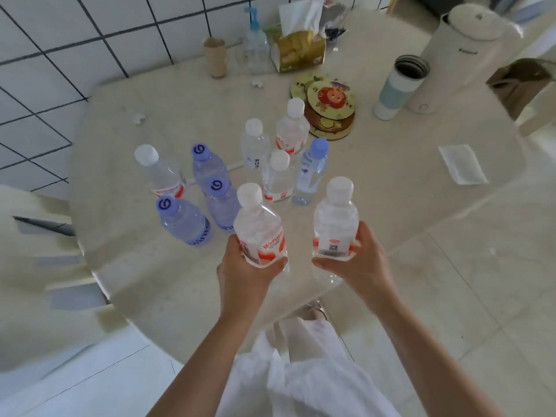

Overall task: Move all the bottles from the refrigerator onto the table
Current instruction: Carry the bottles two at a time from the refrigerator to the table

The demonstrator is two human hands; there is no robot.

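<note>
Presently, two water bottles are held upright above the near edge of the tabletop (391, 182). The left hand (245, 270) is closed around the lower body of the left bottle (258, 227); the right hand (359, 260) is closed around the lower body of the right bottle (337, 219). Neither base can be confirmed as resting on the surface; both appear to hang just at or inside the near edge.

Eight bottles are already stood in a close cluster toward the middle of the tabletop, among them a red-labelled bottle (278, 182) and a blue-capped bottle (221, 203) directly beyond the held pair. The refrigerator is not in view, so what remains inside cannot be judged.

Risks noted:
- A bottle set down too close to the near edge could tip to the floor, its base being only partly supported.
- A bottle pushed forward into the cluster could knock a neighbour over, the standing bottles being nearly touching, and a row could go down.
- Grip is low on soft, possibly wet plastic, so a slip or top-heavy tilt is judged possible.

Legible writing: "Wahaha", partly covered, in red on the left bottle's label. A printed code square is seen on the right bottle's label. Chinese characters are seen on a clear-labelled bottle (255, 149), too small to be read with confidence. Blue lettering on the near-left blue bottle (183, 221) is only partly readable.
</note>
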